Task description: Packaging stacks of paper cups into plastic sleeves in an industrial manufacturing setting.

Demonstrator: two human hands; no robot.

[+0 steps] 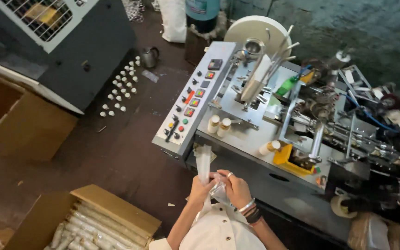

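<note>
Nearest the camera: both hands meet close to the chest, over a white garment. Left hand (pixel 201 189) has its grip closed round the lower part of a tall stack of white paper cups (pixel 203 163) in a clear sleeve; the stack stands upright, its top in front of the machine's edge. Right hand (pixel 235 187), w/ a ring and several bracelets at the wrist, is curled shut on the crumpled clear plastic wrap (pixel 219 191) at the stack's base, just beside the left hand.

Bottom left, on the floor: an open cardboard box (pixel 116 209) w/ more sleeved cup stacks lying on their sides.

Beyond the hands: a grey cup-forming machine (pixel 251 139). Its slanted control panel (pixel 191 99) carries knobs, coloured buttons & small displays. On the machine surface two short cup stacks (pixel 219 125) stand side by side; a single cup lies near a yellow tray (pixel 287 158). A big white paper roll (pixel 251 28) sits at the far end, a green bottle near it.

Further left on the dark floor: rows of small white cups (pixel 120 89), a metal kettle (pixel 149 56) beyond them, and a large cardboard carton (pixel 24 125) at the left edge.
</note>
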